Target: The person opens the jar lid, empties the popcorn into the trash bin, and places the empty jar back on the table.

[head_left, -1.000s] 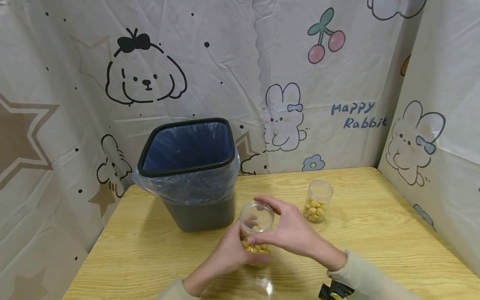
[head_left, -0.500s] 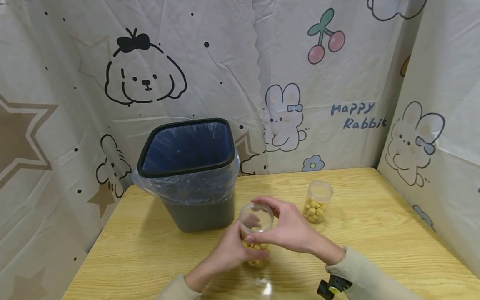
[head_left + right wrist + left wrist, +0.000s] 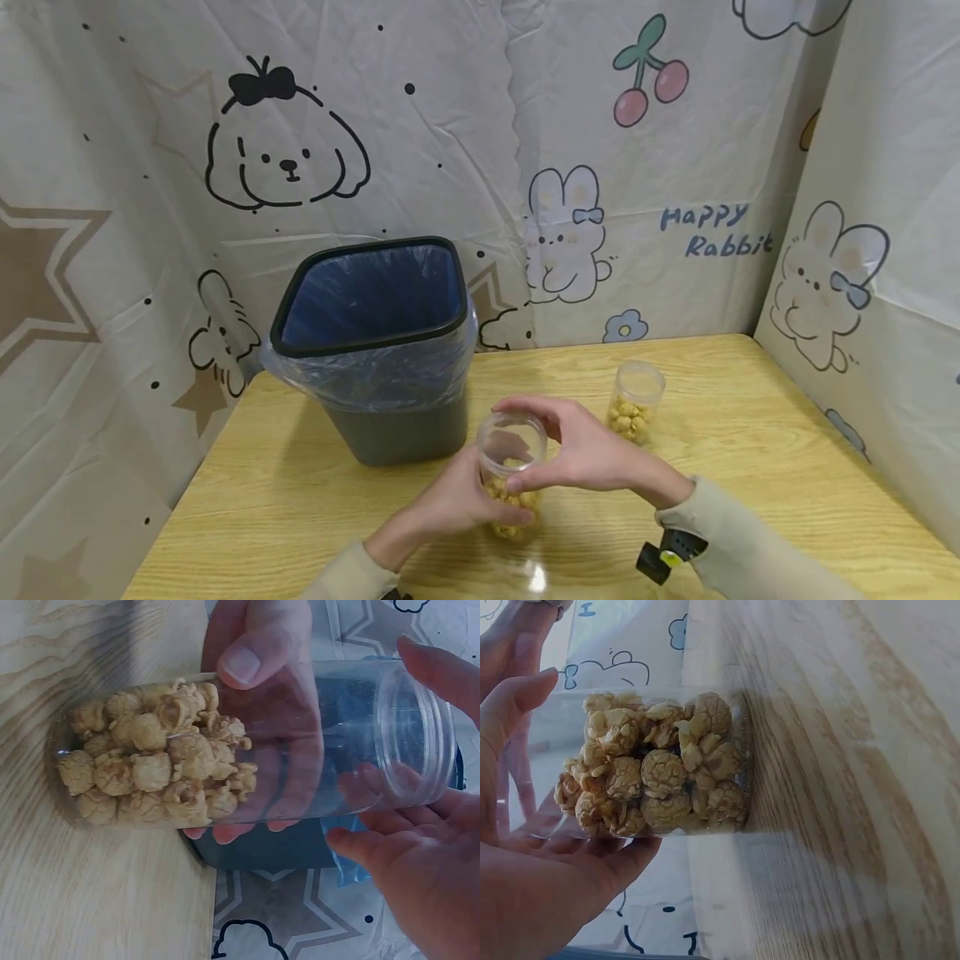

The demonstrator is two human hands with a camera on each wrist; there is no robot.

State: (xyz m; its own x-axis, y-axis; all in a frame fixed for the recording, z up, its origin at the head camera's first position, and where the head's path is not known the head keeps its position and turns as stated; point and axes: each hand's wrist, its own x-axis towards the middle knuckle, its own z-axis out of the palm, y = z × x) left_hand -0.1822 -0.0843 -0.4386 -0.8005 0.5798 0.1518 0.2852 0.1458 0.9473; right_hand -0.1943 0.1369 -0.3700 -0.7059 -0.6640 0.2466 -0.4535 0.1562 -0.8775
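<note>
A clear plastic jar point(image 3: 512, 442) stands upright near the front middle of the table, its lower part filled with caramel popcorn point(image 3: 161, 761). My left hand point(image 3: 456, 498) grips the jar's body from the left, thumb across the near side. Around the clear top rim, my right hand point(image 3: 581, 448) holds on with its fingers at the far side and thumb at the near side. In the right wrist view, ridges ring the jar's top point(image 3: 420, 735), with that hand's fingers on both sides. The left wrist view shows the jar's bottom right at the wood surface.
A second clear jar point(image 3: 637, 383) with popcorn stands farther back on the right. At the left rear is a grey bin point(image 3: 401, 433) with a black rim and a bluish plastic liner. Printed cloth point(image 3: 450, 125) encloses the wooden table point(image 3: 712, 417) behind and at the sides.
My right hand has turned slightly around the jar's top, fingers shifting left at the far side and thumb shifting right at the near side. The left hand keeps its hold.
</note>
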